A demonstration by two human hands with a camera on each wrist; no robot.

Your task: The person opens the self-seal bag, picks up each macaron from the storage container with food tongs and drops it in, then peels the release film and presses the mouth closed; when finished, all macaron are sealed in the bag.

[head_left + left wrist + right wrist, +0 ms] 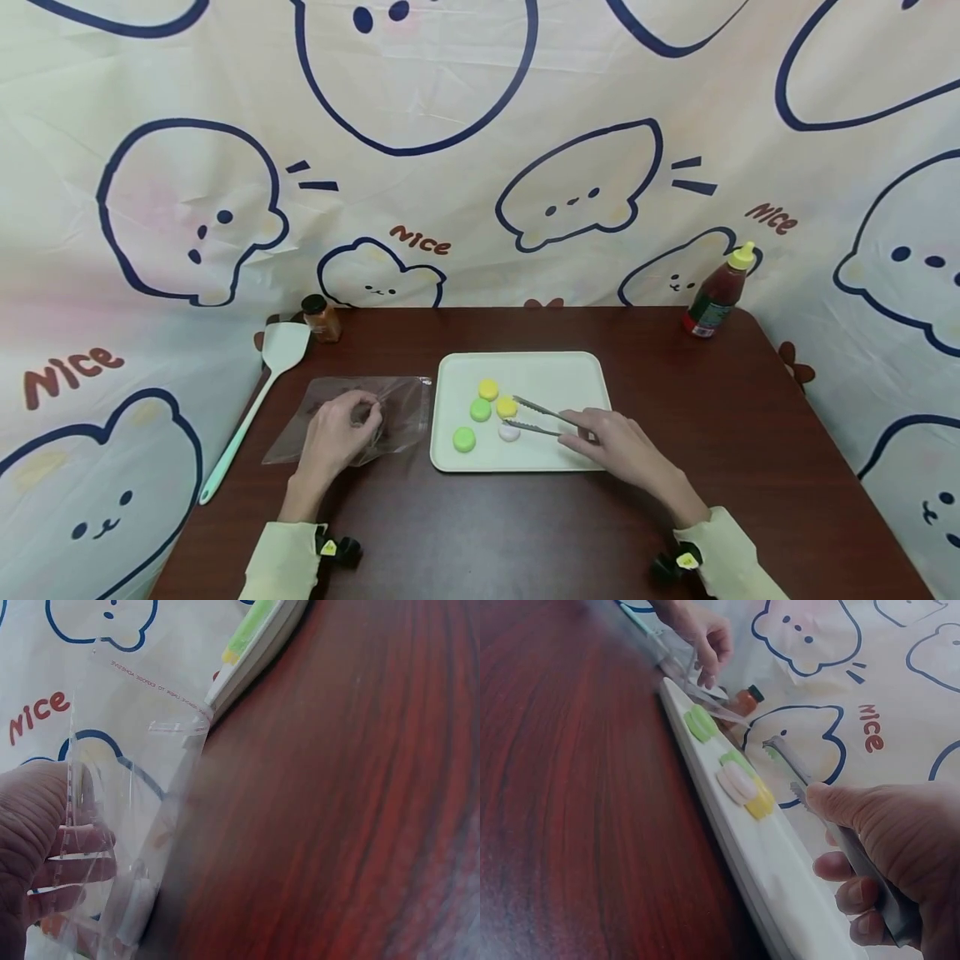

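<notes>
My left hand (337, 433) pinches a clear plastic bag (405, 425) left of the tray; the left wrist view shows its fingers (86, 866) behind the film. A pale shape shows through the bag there, too unclear to name. Metal tongs (540, 408) are in my right hand (618, 446), arms spread, above the white tray (555, 371). In the head view the tips appear near a yellow macaron (507, 407) and a whitish macaron (508, 432); the right wrist view shows them raised. Another yellow macaron (488, 389) and two green macarons (464, 439) lie on the tray.
At the left table edge lies a spatula (255, 408) with a mint handle. A small black-capped jar (321, 318) stands at the back left, and a red sauce bottle (717, 293) with a yellow cap at the back right. Patterned cloth hangs behind the table.
</notes>
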